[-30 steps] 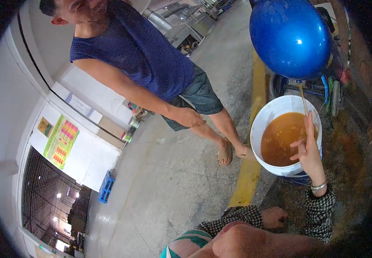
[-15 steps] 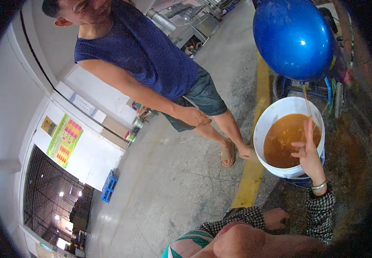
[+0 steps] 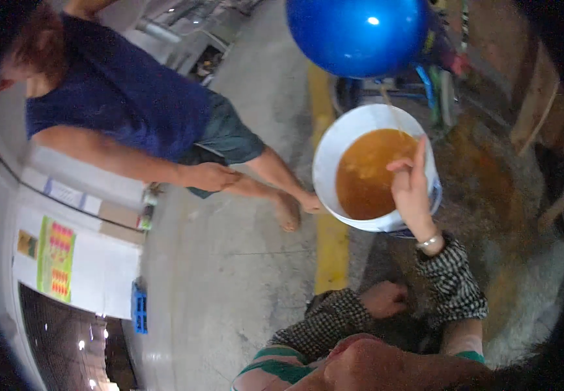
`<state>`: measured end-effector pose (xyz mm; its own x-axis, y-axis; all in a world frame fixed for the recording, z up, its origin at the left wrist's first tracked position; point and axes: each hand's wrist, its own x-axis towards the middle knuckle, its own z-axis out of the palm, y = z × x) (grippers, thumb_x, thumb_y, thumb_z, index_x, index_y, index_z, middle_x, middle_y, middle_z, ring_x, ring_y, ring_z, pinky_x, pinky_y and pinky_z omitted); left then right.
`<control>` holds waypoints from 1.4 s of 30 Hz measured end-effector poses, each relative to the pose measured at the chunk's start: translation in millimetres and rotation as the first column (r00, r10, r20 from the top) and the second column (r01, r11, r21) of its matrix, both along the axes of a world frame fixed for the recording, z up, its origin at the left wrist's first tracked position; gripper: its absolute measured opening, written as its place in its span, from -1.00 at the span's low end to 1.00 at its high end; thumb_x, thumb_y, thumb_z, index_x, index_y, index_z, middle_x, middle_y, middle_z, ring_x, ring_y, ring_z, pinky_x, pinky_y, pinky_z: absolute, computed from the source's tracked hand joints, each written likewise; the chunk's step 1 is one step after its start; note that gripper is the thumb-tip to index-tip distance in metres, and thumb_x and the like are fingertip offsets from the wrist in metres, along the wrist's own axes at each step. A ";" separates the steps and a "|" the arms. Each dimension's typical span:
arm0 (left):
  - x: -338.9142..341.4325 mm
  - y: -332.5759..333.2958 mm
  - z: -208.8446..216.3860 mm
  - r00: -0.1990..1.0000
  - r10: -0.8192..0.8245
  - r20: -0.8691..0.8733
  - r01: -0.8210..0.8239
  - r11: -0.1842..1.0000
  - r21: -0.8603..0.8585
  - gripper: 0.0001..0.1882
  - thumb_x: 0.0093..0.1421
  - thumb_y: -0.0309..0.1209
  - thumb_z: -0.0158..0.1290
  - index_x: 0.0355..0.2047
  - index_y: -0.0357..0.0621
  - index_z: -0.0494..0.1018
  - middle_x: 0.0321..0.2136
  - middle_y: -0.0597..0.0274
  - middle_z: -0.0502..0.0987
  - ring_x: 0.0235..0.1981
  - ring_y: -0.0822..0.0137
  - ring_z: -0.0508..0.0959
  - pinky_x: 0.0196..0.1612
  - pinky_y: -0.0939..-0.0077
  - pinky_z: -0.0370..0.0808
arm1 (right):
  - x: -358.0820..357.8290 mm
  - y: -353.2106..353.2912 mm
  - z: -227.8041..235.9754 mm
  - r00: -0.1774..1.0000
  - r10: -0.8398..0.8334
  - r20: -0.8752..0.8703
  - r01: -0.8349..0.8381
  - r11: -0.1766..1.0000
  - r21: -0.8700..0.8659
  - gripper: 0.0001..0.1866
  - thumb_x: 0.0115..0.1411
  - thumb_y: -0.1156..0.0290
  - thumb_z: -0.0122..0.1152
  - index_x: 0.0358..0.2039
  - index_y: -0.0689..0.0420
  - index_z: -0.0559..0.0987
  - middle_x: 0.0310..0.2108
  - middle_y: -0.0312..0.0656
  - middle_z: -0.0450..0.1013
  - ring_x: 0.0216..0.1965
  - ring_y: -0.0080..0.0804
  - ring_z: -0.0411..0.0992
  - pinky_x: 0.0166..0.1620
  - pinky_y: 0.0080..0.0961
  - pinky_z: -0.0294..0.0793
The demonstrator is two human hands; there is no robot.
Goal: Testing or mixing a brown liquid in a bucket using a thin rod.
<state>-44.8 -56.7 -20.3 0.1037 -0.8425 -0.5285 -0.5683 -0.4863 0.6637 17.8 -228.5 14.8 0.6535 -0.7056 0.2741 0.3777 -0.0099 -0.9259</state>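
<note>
My right hand (image 3: 412,195) is over the near right rim of a white bucket (image 3: 326,166). Its index finger points up and the other fingers are partly bent, apart, with nothing seen in them. Cloudy orange-brown liquid (image 3: 364,190) fills much of the bucket. A thin stream (image 3: 390,104) falls into it from beneath a shiny blue rounded tank (image 3: 360,39). Below the bucket, my left hand (image 3: 386,300) is held low with its fingers curled in; it is slightly blurred and no object shows in it.
A person in a navy sleeveless top (image 3: 126,98) and shorts stands to the left, close to a yellow floor stripe (image 3: 331,260). Wet brown stains (image 3: 484,176) mark the floor right of the bucket. A blue pallet (image 3: 140,307) leans by the far wall.
The view has shifted, so bucket, tank and person appear further left and higher. My right hand is still over the bucket rim, index finger raised. The person's other arm is now raised.
</note>
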 end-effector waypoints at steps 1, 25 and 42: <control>0.9 -2.4 1.3 0.999 -0.023 -0.027 0.023 1.000 -0.009 -0.71 0.00 -0.31 -0.02 -0.30 -0.22 0.39 -0.41 -0.10 0.46 -0.35 -0.05 0.47 -0.26 0.13 0.39 | 2.0 -2.3 -2.8 0.998 -0.040 -0.055 0.032 0.990 -0.137 -0.26 0.04 0.66 -0.20 0.20 0.20 -0.27 -0.46 -0.17 0.34 -0.36 -0.44 0.35 -0.12 -0.51 0.29; 6.8 6.7 -25.2 0.996 -0.094 -0.011 0.094 0.990 0.104 -0.70 0.06 -0.28 -0.05 -0.25 -0.20 0.36 -0.33 -0.09 0.44 -0.26 -0.03 0.45 -0.19 0.19 0.38 | -21.5 -27.8 13.0 0.967 0.098 -0.236 -0.169 0.939 -0.301 -0.31 0.15 0.60 -0.22 0.22 0.11 -0.27 -0.52 -0.20 0.31 -0.43 -0.43 0.32 -0.23 -0.57 0.31; 6.5 11.0 -20.6 0.998 -0.041 0.045 0.038 0.998 0.059 -0.72 0.03 -0.29 0.00 -0.28 -0.19 0.39 -0.43 -0.06 0.49 -0.38 -0.02 0.49 -0.29 0.22 0.43 | -30.8 -44.2 11.5 0.994 0.029 -0.105 -0.041 0.993 -0.111 -0.76 0.19 0.48 -0.17 -0.17 0.25 0.41 -0.68 -0.32 0.32 -0.61 -0.63 0.29 -0.47 -0.65 0.31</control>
<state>-38.4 -45.7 -40.9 0.0961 -0.8144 -0.5723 -0.6170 -0.4999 0.6077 -13.0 -272.6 26.2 0.7059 -0.6503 0.2807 0.2824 -0.1051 -0.9535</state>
